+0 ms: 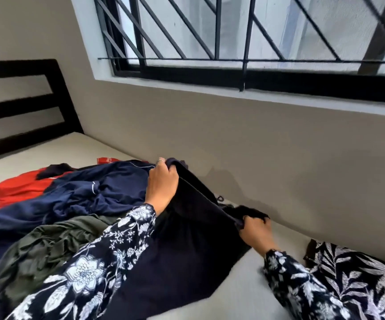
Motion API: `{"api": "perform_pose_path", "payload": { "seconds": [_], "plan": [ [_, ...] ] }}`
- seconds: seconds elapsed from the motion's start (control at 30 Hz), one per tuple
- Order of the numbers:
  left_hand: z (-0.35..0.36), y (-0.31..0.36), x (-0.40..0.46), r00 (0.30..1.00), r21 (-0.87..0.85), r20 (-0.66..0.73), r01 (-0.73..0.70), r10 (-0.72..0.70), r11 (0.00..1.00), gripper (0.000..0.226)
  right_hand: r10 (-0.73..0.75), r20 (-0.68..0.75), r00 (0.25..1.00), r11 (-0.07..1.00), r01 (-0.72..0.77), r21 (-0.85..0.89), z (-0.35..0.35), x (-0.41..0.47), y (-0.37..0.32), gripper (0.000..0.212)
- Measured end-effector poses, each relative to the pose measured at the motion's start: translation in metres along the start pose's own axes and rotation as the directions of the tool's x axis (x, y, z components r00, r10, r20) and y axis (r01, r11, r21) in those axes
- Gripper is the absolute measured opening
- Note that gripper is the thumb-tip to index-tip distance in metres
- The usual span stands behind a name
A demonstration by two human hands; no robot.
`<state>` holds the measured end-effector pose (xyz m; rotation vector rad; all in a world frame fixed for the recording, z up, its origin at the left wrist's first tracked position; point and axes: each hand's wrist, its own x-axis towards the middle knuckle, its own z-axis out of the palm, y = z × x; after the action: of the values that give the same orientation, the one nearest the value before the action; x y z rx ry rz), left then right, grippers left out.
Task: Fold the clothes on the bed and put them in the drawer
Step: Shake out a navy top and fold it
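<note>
1. While both hands hold up one edge of the dark navy garment, the step in hand looks like the start of a fold: picking one piece out of the pile and stretching it flat.
2. The left hand has its fingers curled over the far end of that edge, pinching a bunch of cloth at the fingertips; a ring shows on one finger.
3. The right hand grips the near end, fingers closed round a gathered corner, so the edge runs taut between the two sets of fingers.
4. Below the fingers the rest of the garment hangs down and lies across the bed, partly over the olive green garment.
5. Left of the left fingers lie a blue garment with white piping and, beyond it, a red garment, all unfolded, so most of the task appears to remain.
6. My judgement is that the next move calls for lifting the piece clear of the pile and laying it on the bare mattress just below the right fingers, then smoothing it before folding.
7. No drawer is in view.
8. Right of the right fingers lies a leaf-print cloth.
9. Beyond the fingers stands a plain wall under a barred window; a dark slatted headboard stands far left.
</note>
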<state>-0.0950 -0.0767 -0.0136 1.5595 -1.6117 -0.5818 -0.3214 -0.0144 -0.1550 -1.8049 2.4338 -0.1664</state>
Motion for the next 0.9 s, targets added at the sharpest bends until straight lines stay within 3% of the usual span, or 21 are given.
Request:
{"api": "perform_pose_path", "payload": {
  "seconds": [0.1,0.2,0.27,0.37,0.63,0.7,0.8,0.9],
  "plan": [
    [-0.035,0.004,0.007,0.991,-0.098,-0.090,0.088,-0.097,0.991,0.022,-0.100,-0.102,0.990,0.980,0.080,-0.184,-0.054,-0.002,0.001,0.029],
    [-0.071,0.012,0.019,0.969,-0.396,-0.157,0.115,-0.191,0.911,0.024,-0.187,-0.243,0.952,0.927,0.089,-0.365,-0.121,-0.004,-0.010,0.021],
    [-0.095,0.021,0.028,0.970,-0.546,-0.072,0.158,-0.233,0.823,0.032,-0.229,-0.291,0.929,0.882,0.072,-0.466,-0.162,-0.011,-0.020,0.019],
    [-0.136,0.042,0.037,0.974,-0.618,-0.016,0.168,-0.226,0.768,0.034,-0.270,-0.431,0.861,0.846,-0.002,-0.534,-0.223,-0.020,-0.040,0.020],
    [-0.245,0.120,0.041,0.982,-0.583,-0.184,-0.074,-0.042,0.809,0.009,-0.312,-0.632,0.709,0.906,0.021,-0.424,-0.356,-0.030,-0.094,0.031],
    [-0.272,0.138,0.043,0.970,-0.561,-0.243,-0.134,-0.008,0.817,0.012,-0.352,-0.657,0.666,0.892,0.027,-0.451,-0.390,-0.038,-0.105,0.034],
    [-0.314,0.170,0.039,0.930,-0.578,-0.364,-0.264,0.045,0.772,0.014,-0.387,-0.736,0.555,0.889,0.012,-0.458,-0.451,-0.054,-0.116,0.040],
    [-0.349,0.209,0.029,0.857,-0.542,-0.498,-0.428,0.134,0.723,0.015,-0.373,-0.787,0.492,0.894,-0.039,-0.447,-0.510,-0.072,-0.119,0.046]
  ]
}}
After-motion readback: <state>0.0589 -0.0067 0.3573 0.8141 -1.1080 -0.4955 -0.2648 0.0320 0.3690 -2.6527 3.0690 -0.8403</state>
